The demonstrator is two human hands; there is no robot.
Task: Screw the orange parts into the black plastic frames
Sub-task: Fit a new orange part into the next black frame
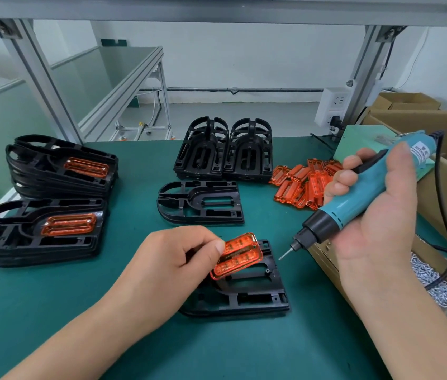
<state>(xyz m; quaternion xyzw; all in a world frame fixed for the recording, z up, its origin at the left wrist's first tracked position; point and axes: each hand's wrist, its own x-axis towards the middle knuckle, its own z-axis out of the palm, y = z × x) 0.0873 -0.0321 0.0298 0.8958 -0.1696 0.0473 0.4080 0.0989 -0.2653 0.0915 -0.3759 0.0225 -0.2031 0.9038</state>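
My left hand [173,259] pinches an orange part [237,256] and holds it tilted over the opening of a black plastic frame [255,294] lying flat on the green mat. My right hand [376,212] grips a teal electric screwdriver [359,196], its bit [285,253] pointing down-left, just right of the frame and clear of it. A loose heap of orange parts [304,182] lies at the back right.
Two stacks of frames with orange parts fitted stand at the left [52,229] [63,165]. Bare frames are stacked at the back centre [225,149], one lying alone [203,201]. A cardboard box of screws [436,281] sits at the right edge, the screwdriver's cable across it.
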